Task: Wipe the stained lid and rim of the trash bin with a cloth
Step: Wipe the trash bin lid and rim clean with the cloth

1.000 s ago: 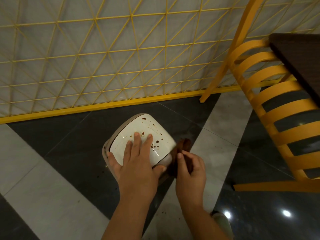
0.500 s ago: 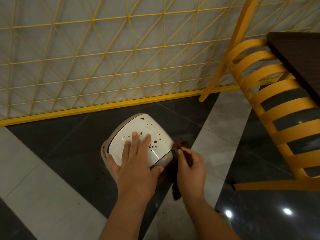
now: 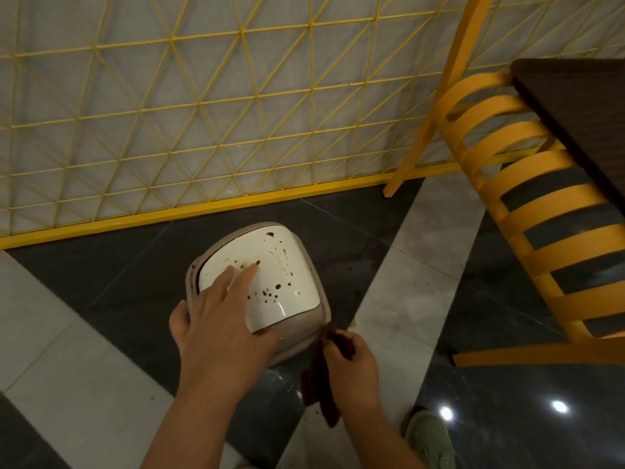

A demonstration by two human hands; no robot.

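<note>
A small beige trash bin point(image 3: 306, 338) stands on the floor in the middle of the head view. Its white lid point(image 3: 270, 269) is spattered with brown stains. My left hand point(image 3: 220, 330) lies flat over the lid's near-left part, thumb hooked over the left rim, fingers spread. My right hand point(image 3: 351, 363) is closed on a dark brown cloth point(image 3: 319, 384) at the bin's near-right corner, pressed against the rim. The cloth hangs down below the hand.
A yellow lattice fence point(image 3: 203, 130) with a yellow base rail runs just behind the bin. A yellow slatted chair point(image 3: 527, 204) and a dark table top point(image 3: 581, 103) stand to the right. A green shoe point(image 3: 431, 438) shows at the bottom. The floor is glossy dark and grey tile.
My right hand with the cloth has slid down along the bin's right rim toward its near corner. My left hand has shifted left, uncovering more of the stained lid.
</note>
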